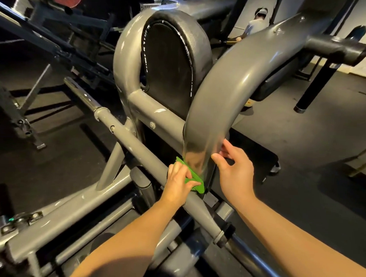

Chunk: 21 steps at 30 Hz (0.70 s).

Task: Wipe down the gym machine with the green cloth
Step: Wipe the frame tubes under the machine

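Two hands meet at the curved tube's (223, 87) near end: left hand (178, 181) clutches the green cloth (194, 179) mid-wipe, right hand's (236, 170) fingers (227, 145) loosely clasp the tube; next, probably wiping farther up.

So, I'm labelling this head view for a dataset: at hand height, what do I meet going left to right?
Slanted grey strut → left hand → green cloth → right hand. The curved grey tube that the right hand holds overlaps them, so I leave it out.
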Motion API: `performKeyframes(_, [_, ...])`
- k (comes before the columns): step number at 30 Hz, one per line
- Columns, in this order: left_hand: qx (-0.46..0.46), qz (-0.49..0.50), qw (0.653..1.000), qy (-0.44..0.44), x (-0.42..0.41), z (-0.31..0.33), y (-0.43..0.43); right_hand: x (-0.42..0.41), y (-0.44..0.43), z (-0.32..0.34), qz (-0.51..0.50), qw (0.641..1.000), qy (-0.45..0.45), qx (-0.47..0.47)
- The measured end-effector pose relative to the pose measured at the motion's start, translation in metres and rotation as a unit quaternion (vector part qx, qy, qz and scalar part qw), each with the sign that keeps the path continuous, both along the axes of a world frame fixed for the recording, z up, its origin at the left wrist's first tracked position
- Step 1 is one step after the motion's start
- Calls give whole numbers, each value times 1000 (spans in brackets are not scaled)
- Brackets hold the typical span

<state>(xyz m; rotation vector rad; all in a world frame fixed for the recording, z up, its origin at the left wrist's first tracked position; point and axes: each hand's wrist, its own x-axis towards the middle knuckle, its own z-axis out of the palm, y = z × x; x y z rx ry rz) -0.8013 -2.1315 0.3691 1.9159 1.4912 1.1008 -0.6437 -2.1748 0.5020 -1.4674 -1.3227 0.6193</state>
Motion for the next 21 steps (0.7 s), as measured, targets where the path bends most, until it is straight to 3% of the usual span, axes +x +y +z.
performKeyframes(4, [0, 19, 990, -139, -4, 36, -1, -5, -2, 0, -13, 1000, 20, -10])
performKeyframes(8, [104, 72, 964, -232, -6, 113, 18, -15, -3, 2, -19, 999, 47, -17])
performKeyframes(12, [143, 31, 963, -227, -2, 140, 26, -26, -2, 4, -37, 998, 42, -22])
performKeyframes(16, [133, 1, 974, -182, -10, 106, 18, -27, 1, 1, -46, 998, 30, -14])
performKeyframes(21, [-44, -5, 995, -87, -6, 50, -8, -24, 0, 0, -44, 999, 16, -22])
